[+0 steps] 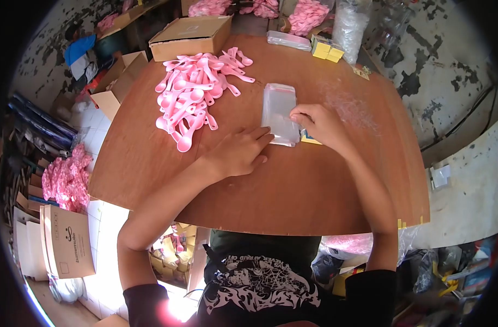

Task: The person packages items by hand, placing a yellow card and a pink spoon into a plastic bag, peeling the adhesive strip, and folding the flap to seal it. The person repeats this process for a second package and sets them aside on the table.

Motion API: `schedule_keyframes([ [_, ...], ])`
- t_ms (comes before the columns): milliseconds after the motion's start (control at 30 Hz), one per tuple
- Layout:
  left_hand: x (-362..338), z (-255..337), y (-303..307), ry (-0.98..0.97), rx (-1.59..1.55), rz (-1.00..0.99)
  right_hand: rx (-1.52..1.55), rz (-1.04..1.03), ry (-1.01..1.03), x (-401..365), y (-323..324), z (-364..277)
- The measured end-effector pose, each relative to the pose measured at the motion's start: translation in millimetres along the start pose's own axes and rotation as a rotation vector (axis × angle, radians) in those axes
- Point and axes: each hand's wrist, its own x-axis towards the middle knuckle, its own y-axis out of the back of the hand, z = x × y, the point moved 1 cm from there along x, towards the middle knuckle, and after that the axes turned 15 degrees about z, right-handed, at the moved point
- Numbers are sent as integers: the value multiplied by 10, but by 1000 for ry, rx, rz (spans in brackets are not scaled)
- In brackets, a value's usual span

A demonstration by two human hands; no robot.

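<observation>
A stack of clear plastic bags (279, 106) lies flat on the brown table (249, 201) in front of me. My left hand (240, 152) rests palm down, its outstretched fingertips on the lower left edge of the stack. At the stack's right edge, my right hand (318, 126) is closed in a pinch on a plastic bag; the exact grip is partly hidden by the fingers. A small yellow piece with some blue (310, 138) shows beneath my right hand. To the left, pink plastic spoons (191, 98) sit in a loose heap.
A closed cardboard box (191, 38) stands at the table's back left. Small yellow boxes (327, 49), a bundle of clear packaging (288, 40) and a tall clear plastic roll (351, 27) line the back right. A person in blue (81, 52) is at far left.
</observation>
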Motion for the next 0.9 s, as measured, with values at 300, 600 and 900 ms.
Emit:
schedule_keyframes([
  [300, 184, 201, 304, -65, -317, 444, 115, 62, 196, -369, 230, -622],
  [600, 261, 240, 674, 443, -1255, 457, -296, 80, 69, -606, 335, 165],
  [900, 180, 95, 429, 673, -1286, 416, -133, 136, -57, -665, 272, 424],
])
